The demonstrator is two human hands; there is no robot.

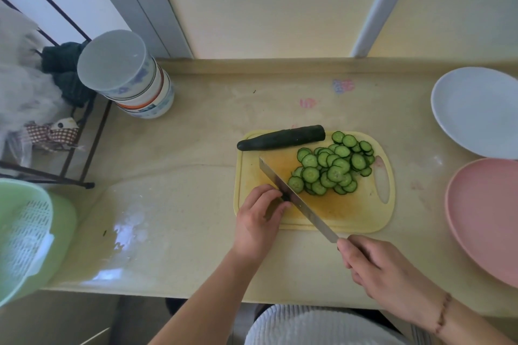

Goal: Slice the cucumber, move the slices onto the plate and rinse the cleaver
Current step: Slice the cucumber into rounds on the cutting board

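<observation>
A small dark cucumber end [286,198] sat near the left edge of the yellow cutting board [347,218], pinned under the curled fingertips of the left hand [259,218], which pinched it against the flat of the cleaver [297,200]. The blade ran diagonally across the board, its tip pointing up and left, and the right hand [375,263] held the handle with fingers wrapped tight around it, just off the board's near edge. To the right of the blade lay a loose heap of cucumber slices [333,166], overlapping one another. A second, uncut cucumber piece [281,137] rested along the board's far edge. On the counter [182,218] to the right stood a white plate [476,112] and, nearer, a pink plate [487,218]. Far left were stacked bowls [126,73] and a green colander [28,238].
</observation>
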